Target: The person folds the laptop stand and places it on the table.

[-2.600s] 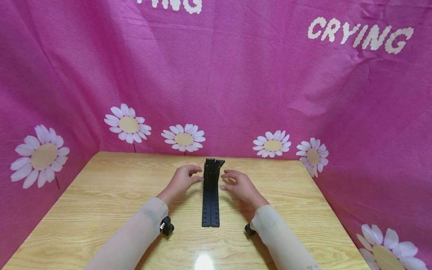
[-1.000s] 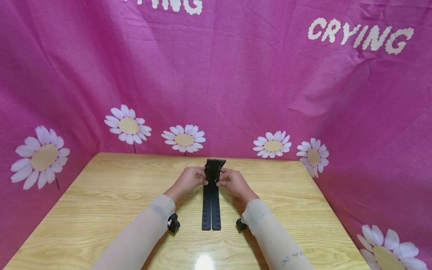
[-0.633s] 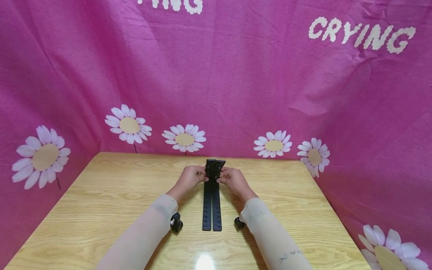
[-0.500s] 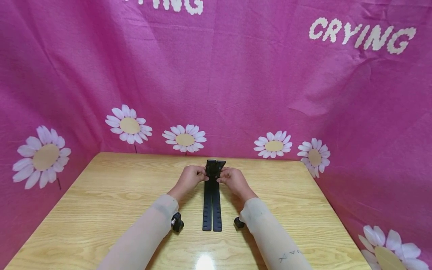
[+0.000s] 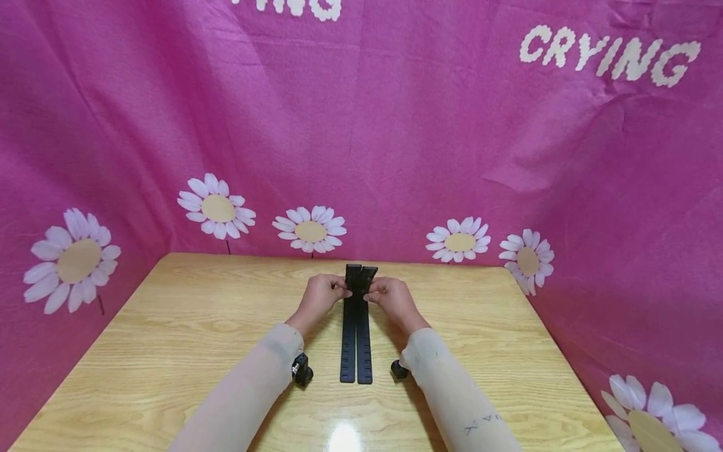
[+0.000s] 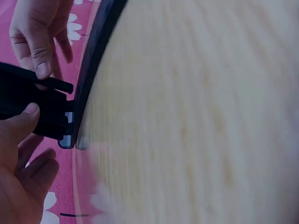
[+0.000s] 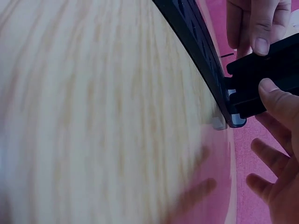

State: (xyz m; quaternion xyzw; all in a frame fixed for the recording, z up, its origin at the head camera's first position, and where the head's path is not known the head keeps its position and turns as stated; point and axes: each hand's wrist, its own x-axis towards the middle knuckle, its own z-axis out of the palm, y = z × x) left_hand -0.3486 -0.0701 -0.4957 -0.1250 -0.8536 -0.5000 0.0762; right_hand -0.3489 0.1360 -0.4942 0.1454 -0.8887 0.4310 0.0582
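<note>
A black folding stand (image 5: 356,339) sits mid-table, its two long notched legs side by side toward me with a narrow gap between them. Its upright part (image 7: 261,74) rises at the far end. From the left, my left hand (image 5: 317,300) pinches this upright, thumb on the near face and fingers behind. On the opposite side my right hand (image 5: 396,302) does the same. The left wrist view shows the left thumb (image 6: 29,114) pressed on one black panel. Shiny metal shows at the joint where the upright meets the legs.
The wooden table (image 5: 198,333) reaches back to a pink cloth (image 5: 395,125) with white daisies and lettering. Cloth walls also close in the left and right sides. A small black wrist mount (image 5: 302,370) sits under the left sleeve.
Both hands have come in from either side and taken hold of the upright, then shifted slightly farther up it. The legs' near ends have parted a little.
</note>
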